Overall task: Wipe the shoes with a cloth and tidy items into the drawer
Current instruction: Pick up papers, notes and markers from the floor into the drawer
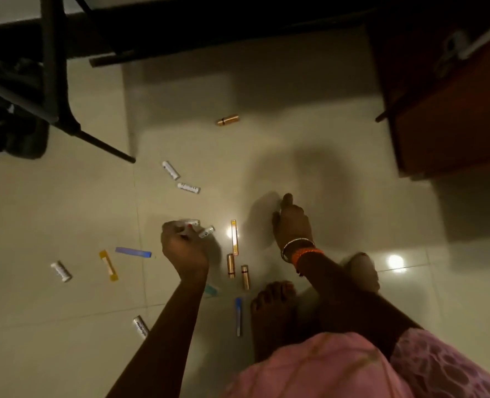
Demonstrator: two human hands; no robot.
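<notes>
Several small tubes and sticks lie scattered over the tiled floor around the frame's centre. Left hand, its fingers curled, grips two white tubes just left of centre. Right hand reaches down to the floor at centre, fingers hidden, so their grasp cannot be told. Wooden drawer unit stands at upper right.

Left hand, forearm extended down and forward, fingers curled around small white tubes; right hand, wrist bangled, fingers reaching downward, grip indistinct; bare feet below.
</notes>
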